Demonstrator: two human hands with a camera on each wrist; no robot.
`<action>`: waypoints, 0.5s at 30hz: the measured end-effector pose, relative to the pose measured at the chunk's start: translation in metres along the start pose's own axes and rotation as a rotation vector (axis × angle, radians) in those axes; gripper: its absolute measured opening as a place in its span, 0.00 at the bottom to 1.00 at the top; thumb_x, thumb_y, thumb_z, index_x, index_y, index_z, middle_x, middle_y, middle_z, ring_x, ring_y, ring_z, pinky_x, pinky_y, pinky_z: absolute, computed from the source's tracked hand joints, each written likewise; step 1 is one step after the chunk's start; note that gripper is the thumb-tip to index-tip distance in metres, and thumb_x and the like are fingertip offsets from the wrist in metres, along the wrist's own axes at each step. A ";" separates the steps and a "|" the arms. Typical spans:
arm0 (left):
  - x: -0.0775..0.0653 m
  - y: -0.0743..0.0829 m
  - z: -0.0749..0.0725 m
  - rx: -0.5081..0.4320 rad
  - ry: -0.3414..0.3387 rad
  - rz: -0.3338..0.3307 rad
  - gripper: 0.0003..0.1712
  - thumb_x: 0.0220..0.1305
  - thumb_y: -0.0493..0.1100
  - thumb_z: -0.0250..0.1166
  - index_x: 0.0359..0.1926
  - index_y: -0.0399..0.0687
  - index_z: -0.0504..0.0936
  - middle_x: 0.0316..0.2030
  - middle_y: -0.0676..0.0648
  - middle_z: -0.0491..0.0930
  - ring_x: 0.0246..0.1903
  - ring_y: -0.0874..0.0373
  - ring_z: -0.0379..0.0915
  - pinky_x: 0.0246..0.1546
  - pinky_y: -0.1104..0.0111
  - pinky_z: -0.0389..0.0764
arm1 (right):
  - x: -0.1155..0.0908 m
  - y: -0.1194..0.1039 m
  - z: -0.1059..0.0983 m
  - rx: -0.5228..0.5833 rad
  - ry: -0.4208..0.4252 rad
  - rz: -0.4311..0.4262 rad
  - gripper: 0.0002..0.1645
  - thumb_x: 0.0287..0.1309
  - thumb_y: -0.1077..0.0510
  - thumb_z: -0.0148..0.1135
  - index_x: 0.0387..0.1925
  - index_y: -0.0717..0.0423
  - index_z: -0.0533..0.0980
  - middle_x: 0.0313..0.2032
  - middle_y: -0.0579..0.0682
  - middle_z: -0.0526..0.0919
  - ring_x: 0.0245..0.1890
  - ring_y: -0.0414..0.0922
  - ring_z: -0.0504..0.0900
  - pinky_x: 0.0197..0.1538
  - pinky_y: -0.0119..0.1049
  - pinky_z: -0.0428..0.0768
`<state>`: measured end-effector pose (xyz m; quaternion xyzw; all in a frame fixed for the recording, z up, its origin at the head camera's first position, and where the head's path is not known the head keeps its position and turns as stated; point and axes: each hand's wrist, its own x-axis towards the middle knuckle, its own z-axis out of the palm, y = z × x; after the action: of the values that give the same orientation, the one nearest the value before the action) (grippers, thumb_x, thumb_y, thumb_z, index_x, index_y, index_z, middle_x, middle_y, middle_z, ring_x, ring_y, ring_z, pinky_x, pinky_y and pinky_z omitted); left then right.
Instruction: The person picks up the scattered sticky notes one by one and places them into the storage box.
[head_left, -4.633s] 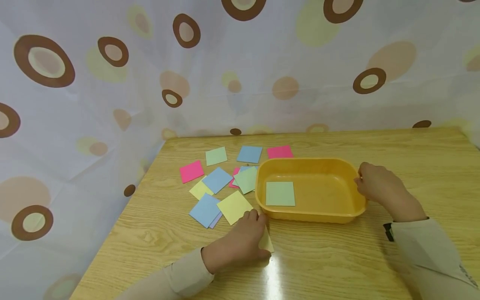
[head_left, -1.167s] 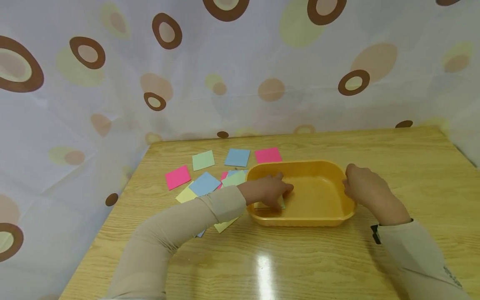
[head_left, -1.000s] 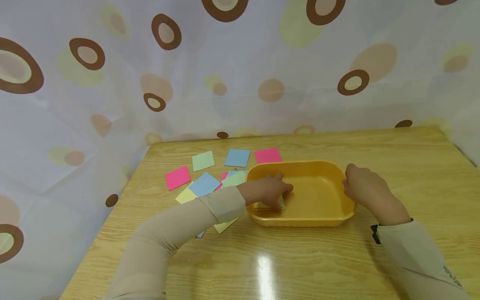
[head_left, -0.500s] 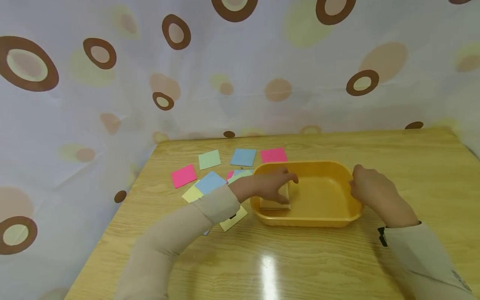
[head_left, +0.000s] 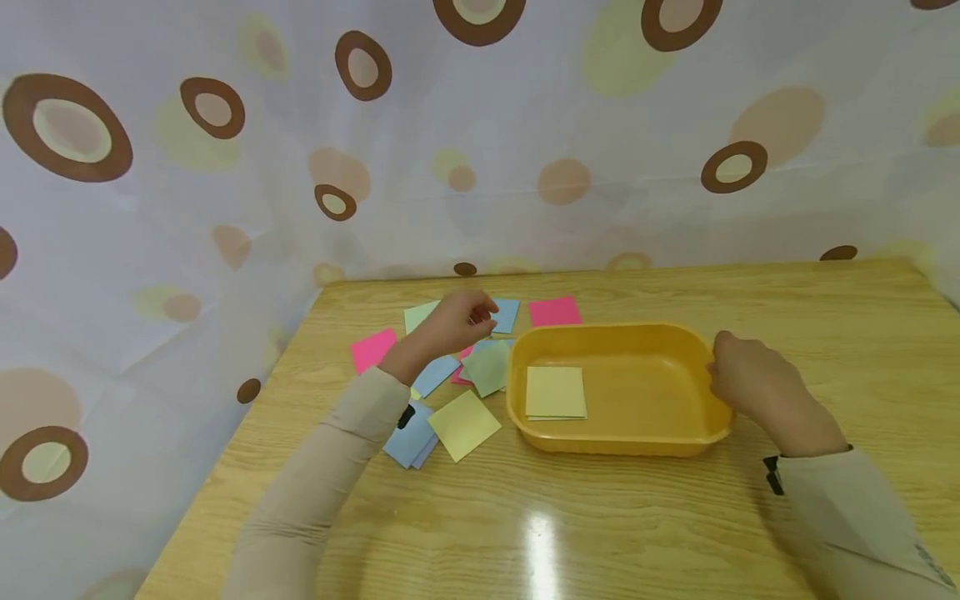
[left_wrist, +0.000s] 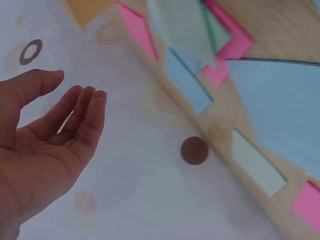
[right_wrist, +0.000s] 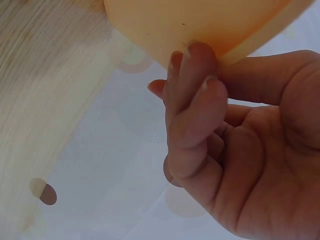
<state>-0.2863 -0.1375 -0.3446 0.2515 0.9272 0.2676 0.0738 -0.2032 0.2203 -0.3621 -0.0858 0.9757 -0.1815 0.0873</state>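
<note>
Left hand [head_left: 456, 321]: withdrawn from the tray [head_left: 652, 392], where 0.5 s ago it was over the yellow stack [head_left: 555, 392]. Now raised between the far green note [head_left: 418, 315] and the far blue note [head_left: 507, 315], partly hiding both in the head view. Fingers loosely bent, thumb apart, nothing held.
Right hand [head_left: 753, 383]: clamped on the tray's right rim, as in all earlier head views. The 2 hands are well apart.
Yellow stack: flat at the tray's left end, at least 2 layers visible. A green note showed there 4.6 s ago; whether it lies beneath cannot be confirmed.
Work status: judged, placement of the yellow piece last carried is complete and the left hand is free.
Tray: upright on the desk [head_left: 622, 525]; its right portion shows bare floor.
Loose notes: outstanding, outside the tray. 1 yellow note [head_left: 463, 426] lies near the tray's left side; a blue note [head_left: 405, 443] overlaps a purple note [head_left: 427, 451] farther left. 1 pink note [head_left: 555, 311] sits behind the tray.
Backdrop: patterned cloth [head_left: 427, 225], behind the desk.
</note>
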 end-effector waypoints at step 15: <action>0.006 -0.017 0.048 0.362 -0.276 -0.189 0.43 0.51 0.56 0.74 0.57 0.30 0.69 0.48 0.38 0.67 0.46 0.49 0.65 0.50 0.62 0.73 | 0.000 0.005 0.000 0.008 0.022 -0.026 0.11 0.65 0.66 0.50 0.35 0.76 0.65 0.21 0.58 0.72 0.18 0.47 0.70 0.21 0.38 0.70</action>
<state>-0.2859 -0.1253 -0.3942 0.2068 0.9606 0.0518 0.1783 -0.2036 0.2244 -0.3640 -0.0958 0.9747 -0.1876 0.0744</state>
